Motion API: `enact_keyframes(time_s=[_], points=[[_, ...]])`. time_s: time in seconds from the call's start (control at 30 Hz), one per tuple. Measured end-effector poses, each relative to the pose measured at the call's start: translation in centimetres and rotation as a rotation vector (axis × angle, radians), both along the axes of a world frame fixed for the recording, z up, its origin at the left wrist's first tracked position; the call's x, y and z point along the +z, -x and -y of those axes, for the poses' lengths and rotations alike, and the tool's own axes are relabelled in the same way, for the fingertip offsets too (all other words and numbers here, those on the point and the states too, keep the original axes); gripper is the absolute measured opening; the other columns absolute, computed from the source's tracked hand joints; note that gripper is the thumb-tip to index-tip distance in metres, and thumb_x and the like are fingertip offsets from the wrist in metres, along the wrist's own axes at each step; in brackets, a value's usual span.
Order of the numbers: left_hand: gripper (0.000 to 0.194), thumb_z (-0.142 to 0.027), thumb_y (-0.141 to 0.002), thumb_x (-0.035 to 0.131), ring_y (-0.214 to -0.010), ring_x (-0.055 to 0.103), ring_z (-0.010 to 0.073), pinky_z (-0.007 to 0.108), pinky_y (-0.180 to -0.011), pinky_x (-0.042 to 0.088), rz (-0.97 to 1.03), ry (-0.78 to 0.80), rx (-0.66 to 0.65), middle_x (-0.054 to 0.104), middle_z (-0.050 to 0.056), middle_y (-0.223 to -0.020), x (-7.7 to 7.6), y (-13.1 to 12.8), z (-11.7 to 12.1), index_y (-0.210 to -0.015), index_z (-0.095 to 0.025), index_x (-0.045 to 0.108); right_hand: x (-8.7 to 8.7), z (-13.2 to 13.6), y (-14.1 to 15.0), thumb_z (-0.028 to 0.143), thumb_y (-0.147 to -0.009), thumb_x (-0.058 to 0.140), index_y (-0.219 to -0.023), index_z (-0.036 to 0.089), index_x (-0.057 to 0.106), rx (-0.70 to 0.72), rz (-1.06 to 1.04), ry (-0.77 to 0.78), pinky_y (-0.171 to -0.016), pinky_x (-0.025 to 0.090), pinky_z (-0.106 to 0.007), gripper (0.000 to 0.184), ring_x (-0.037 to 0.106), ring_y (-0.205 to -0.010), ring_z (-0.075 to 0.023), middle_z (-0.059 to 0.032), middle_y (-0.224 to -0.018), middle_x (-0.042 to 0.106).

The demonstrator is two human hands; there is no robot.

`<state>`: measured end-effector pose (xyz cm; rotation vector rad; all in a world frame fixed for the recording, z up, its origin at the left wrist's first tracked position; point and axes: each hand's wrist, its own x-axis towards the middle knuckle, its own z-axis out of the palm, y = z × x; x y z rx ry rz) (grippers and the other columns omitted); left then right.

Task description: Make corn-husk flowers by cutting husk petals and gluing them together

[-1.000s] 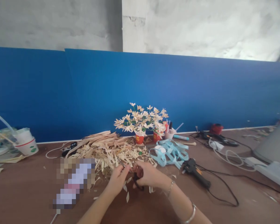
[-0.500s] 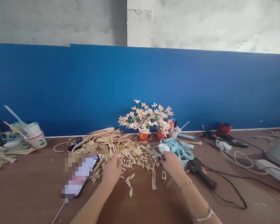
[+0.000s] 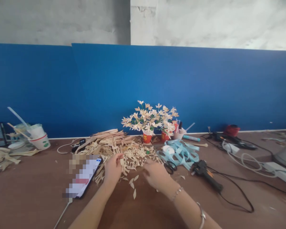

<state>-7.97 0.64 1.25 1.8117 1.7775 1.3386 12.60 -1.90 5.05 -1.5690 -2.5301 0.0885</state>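
Note:
A heap of pale dried husk strips point(image 3: 114, 146) lies on the brown table point(image 3: 33, 190). My left hand point(image 3: 113, 168) reaches into the heap's near edge, its fingers curled round some strips. My right hand point(image 3: 156, 175) rests at the heap's right edge with loose fingers touching the cut bits and holding nothing. Black-handled scissors point(image 3: 168, 165) lie on the table just right of that hand, against a tangle of light blue ribbon point(image 3: 181, 154). Small cut petals point(image 3: 133, 184) are scattered between my hands.
Two red pots of husk flowers point(image 3: 151, 119) stand by the blue back panel. A phone point(image 3: 83, 176) lies left of my left hand. A black glue gun point(image 3: 205, 173) with its cord, white cables point(image 3: 243, 157) and a paper cup point(image 3: 39, 138) are also on the table.
My right hand carried the scissors to the right, put them down by the blue ribbon and came back to the heap without them. My left hand moved up into the strips.

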Motion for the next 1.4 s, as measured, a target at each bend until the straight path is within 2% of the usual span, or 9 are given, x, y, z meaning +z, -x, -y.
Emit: enact_keyframes(time_s=[0.1,0.27,0.47,0.6,0.8,0.93,1.17,1.27,1.4], points=[[0.029,-0.013,-0.073,0.04,-0.083,0.062,0.0214,0.036,-0.078,0.046,0.261,-0.042,0.026,0.069,0.007,-0.087,-0.3,1.2,-1.0,-0.094,-0.016,0.06,-1.0,0.3,1.8,0.021,-0.075,0.052,-0.082,0.017,0.064,0.196,0.027,0.004,-0.065,0.039,-0.024,0.014,0.056,-0.08,-0.0174,-0.0065,-0.091,0.059],[0.026,-0.018,-0.072,0.044,-0.086,0.062,0.0217,0.036,-0.08,0.046,0.415,-0.112,0.078,0.068,0.008,-0.088,-0.3,2.0,-1.4,-0.093,-0.016,0.06,-2.6,-0.1,2.5,0.017,-0.075,0.051,-0.078,0.014,0.063,0.239,0.064,-0.055,-0.069,0.039,-0.026,0.013,0.052,-0.088,-0.0202,-0.0093,-0.092,0.058],[0.022,-0.019,-0.074,0.044,-0.083,0.061,0.021,0.035,-0.078,0.046,0.326,-0.113,0.042,0.067,0.007,-0.086,0.1,1.3,-0.8,-0.088,-0.016,0.061,-2.8,-0.3,1.9,0.014,-0.077,0.047,-0.08,0.015,0.061,0.189,-0.043,-0.051,-0.074,0.039,-0.025,0.014,0.05,-0.088,-0.0178,-0.0076,-0.092,0.058],[0.018,-0.019,-0.076,0.045,-0.085,0.059,0.0217,0.036,-0.079,0.045,0.097,-0.179,-0.078,0.067,0.006,-0.085,0.8,0.4,0.1,-0.082,-0.018,0.063,-3.0,-0.3,1.5,0.01,-0.07,0.048,-0.075,0.017,0.057,0.105,-0.359,0.004,-0.071,0.039,-0.023,0.013,0.052,-0.08,-0.0142,-0.003,-0.083,0.058],[0.024,-0.012,-0.075,0.049,-0.095,0.053,0.022,0.039,-0.087,0.039,-0.257,-0.238,-0.461,0.065,0.006,-0.093,1.9,-1.8,2.1,-0.094,-0.021,0.062,-3.4,-0.9,1.7,0.019,-0.068,0.048,-0.064,0.017,0.049,-0.004,-1.049,0.478,-0.048,0.034,-0.019,0.004,0.043,-0.047,-0.0072,0.0049,-0.055,0.05],[0.027,-0.01,-0.075,0.049,-0.098,0.051,0.0217,0.04,-0.089,0.038,-0.295,-0.264,-0.513,0.063,0.007,-0.098,1.6,-2.6,2.8,-0.097,-0.021,0.06,-2.9,-1.0,1.7,0.024,-0.065,0.048,-0.063,0.017,0.049,-0.03,-1.255,0.757,-0.037,0.022,-0.016,0.008,0.035,-0.037,-0.0037,0.0049,-0.052,0.053],[0.014,-0.019,-0.081,0.05,-0.094,0.052,0.0205,0.039,-0.086,0.039,-0.325,-0.329,-0.48,0.064,0.006,-0.093,1.4,-2.4,2.7,-0.086,-0.022,0.064,-2.8,-1.1,1.5,0.026,-0.065,0.049,-0.066,0.017,0.047,-0.062,-1.33,0.87,-0.033,0.014,-0.016,0.009,0.035,-0.036,-0.0038,0.002,-0.056,0.059],[0.015,-0.019,-0.082,0.049,-0.094,0.052,0.0195,0.037,-0.085,0.039,-0.343,-0.325,-0.467,0.064,0.005,-0.093,1.5,-2.3,2.7,-0.085,-0.022,0.064,-2.8,-1.1,1.4,0.028,-0.07,0.046,-0.066,0.017,0.048,-0.062,-1.256,0.763,-0.036,0.02,-0.017,0.012,0.037,-0.038,-0.0055,0.0016,-0.057,0.058],[0.016,-0.017,-0.081,0.049,-0.096,0.05,0.0208,0.038,-0.084,0.038,-0.365,-0.285,-0.415,0.063,0.005,-0.094,1.4,-2.4,2.7,-0.081,-0.022,0.064,-2.6,-0.5,1.3,0.016,-0.07,0.046,-0.082,0.016,0.058,0.025,-1.01,0.191,-0.058,0.039,-0.022,0.016,0.051,-0.062,-0.0112,-0.0015,-0.076,0.061]])
